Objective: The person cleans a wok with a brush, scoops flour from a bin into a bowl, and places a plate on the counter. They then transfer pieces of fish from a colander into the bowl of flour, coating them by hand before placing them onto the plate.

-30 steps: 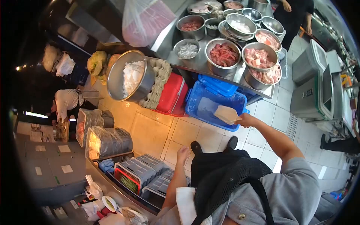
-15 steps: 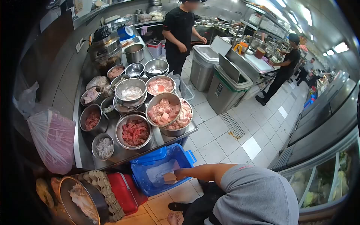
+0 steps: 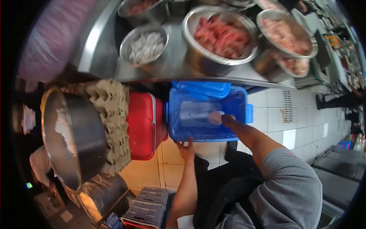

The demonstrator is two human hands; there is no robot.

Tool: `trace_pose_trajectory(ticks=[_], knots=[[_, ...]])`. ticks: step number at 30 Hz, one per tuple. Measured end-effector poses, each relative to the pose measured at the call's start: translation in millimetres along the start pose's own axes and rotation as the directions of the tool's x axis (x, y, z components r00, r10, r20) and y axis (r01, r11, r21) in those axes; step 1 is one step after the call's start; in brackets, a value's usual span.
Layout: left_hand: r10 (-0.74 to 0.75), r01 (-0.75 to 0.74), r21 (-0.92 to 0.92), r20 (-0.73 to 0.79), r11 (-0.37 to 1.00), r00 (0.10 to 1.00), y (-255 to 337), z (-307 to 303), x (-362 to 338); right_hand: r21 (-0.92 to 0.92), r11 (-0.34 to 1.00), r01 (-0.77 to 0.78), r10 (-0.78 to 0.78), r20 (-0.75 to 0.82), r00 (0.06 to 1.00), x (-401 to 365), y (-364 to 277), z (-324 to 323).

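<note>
"So, your right hand is closed tightly on a scoop, right of centre in the frame, inside the blue plastic bin."

"And your left hand is at the bin's near rim, just below centre, thumb and fingers parted. Whether they grip the plastic, I cannot tell."

"Probably it's there to steady the bin for you. You hold the scoop by its end, likely so it can reach what looks like white powder on the bottom; the blur hides whether they touch."

"The lid lies over the far edge, below the steel table, perhaps to leave your side open."

"What differs for you?"

"A second ago your scoop was above the near right edge and your left hand hung over the floor tiles; now it's at the rim."
</note>
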State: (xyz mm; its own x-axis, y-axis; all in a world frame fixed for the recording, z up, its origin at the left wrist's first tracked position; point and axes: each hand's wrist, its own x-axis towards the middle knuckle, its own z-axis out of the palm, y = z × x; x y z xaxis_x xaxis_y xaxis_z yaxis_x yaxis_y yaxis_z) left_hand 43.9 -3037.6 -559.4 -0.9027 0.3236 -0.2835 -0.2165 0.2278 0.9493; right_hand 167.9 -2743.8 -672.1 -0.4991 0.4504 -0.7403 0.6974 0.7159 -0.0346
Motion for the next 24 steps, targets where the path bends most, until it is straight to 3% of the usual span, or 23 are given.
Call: trace_pose_trajectory(ticks=[1,3,7,10,11,13,17,19,22,24], knots=[[-0.011,0.012,0.013,-0.027,1.0,1.0,0.8,12.6,-1.8,-0.004,1.0,0.002,-0.002,-0.011,1.0,19.5,-1.1,7.6],[0.024,-0.065,-0.218,-0.182,0.974,0.983,-8.0,30.8,-4.4,-0.024,1.0,0.01,-0.011,-0.037,0.999,60.8,2.6,27.5],[0.065,-0.105,-0.137,-0.265,0.985,0.962,-44.8,41.4,-4.5,-0.068,0.996,0.051,-0.056,-0.081,0.995,138.2,19.1,66.7],[0.002,-0.093,-0.247,-0.346,0.965,0.938,-39.7,50.0,-3.9,-0.087,0.99,0.112,-0.121,-0.108,0.987,182.6,19.6,93.3],[0.016,-0.107,-0.244,-0.347,0.964,0.938,-34.2,51.5,-3.0,-0.087,0.988,0.131,-0.14,-0.104,0.985,197.5,16.7,106.8],[0.035,-0.127,-0.234,-0.362,0.964,0.932,-35.0,52.9,-1.7,0.024,0.93,0.367,-0.351,-0.238,0.906,221.6,16.7,130.9],[-0.041,-0.051,-0.269,-0.327,0.962,0.944,-46.9,46.2,-5.3,0.028,0.925,0.38,-0.37,-0.176,0.912,249.6,-56.7,137.1],[-0.058,-0.034,-0.271,-0.322,0.962,0.945,-50.1,46.2,-5.2,0.088,0.962,0.257,-0.246,-0.121,0.962,264.2,-97.1,141.5],[-0.055,-0.032,-0.241,-0.346,0.97,0.937,-51.0,45.9,-5.2,0.081,0.915,0.396,-0.371,-0.224,0.901,249.8,-91.6,133.2],[-0.062,-0.022,-0.232,-0.346,0.973,0.936,-46.7,46.0,-5.0,0.085,0.911,0.403,-0.382,-0.192,0.904,236.5,-88.2,119.9]])
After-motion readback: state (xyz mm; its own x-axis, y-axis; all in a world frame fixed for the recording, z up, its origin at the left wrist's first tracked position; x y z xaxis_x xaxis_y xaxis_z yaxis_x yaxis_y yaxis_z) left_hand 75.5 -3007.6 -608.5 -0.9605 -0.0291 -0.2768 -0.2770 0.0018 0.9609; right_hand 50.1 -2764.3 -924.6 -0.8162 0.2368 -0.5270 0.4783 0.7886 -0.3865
